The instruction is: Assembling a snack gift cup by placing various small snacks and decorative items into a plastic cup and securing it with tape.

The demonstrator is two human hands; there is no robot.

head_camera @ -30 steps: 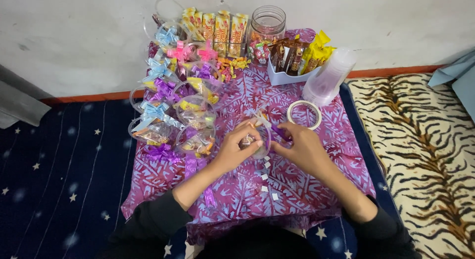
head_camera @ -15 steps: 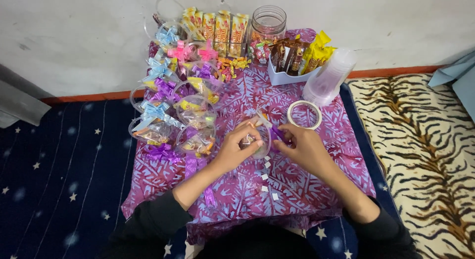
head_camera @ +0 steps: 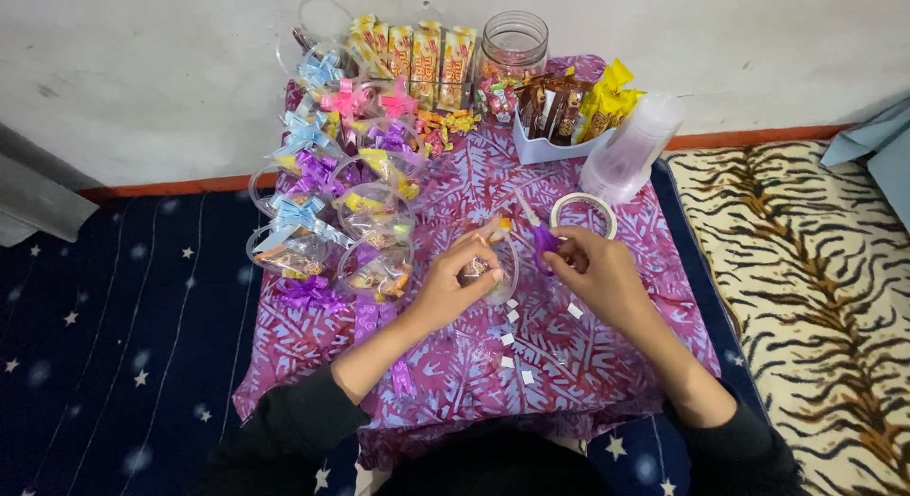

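On purple cloth (head_camera: 455, 363), hands (head_camera: 455, 285) perhaps pinch cup (head_camera: 495, 273).

Open cloth near the person, crowded at the far side.
Filled clear plastic cups with ribbon bows (head_camera: 374, 211) block the left; a white tape roll (head_camera: 583, 210) and stacked clear plastic cups (head_camera: 630, 150) block the right; the purple patterned cloth (head_camera: 569, 373) is bare in front.

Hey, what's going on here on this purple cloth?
A person sits on the floor at a purple patterned cloth. Their left hand holds a small clear plastic container with sweets inside, while the right hand grips purple-handled scissors next to it. A roll of tape lies just beyond the right hand, and small white cut pieces dot the cloth. To the left sit filled containers topped with ribbon bows; snack packets and a jar line the wall.
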